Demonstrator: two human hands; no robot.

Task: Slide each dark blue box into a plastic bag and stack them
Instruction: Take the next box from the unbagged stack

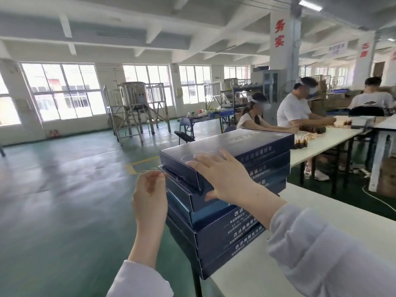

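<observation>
At frame centre, the top dark blue box (231, 144) is steadied by the flat right hand (218, 176); seemingly a clear plastic bag (163, 172) is pinched in the left hand (150, 191) for sliding.

Fig. White counter (321, 202) runs away to my right. Stack of dark blue boxes (225, 232) on its near left end, bottom box flat on surface, corner at counter edge. Second counter (334, 138) behind; I see small brown bottles (310, 129) on top.
</observation>
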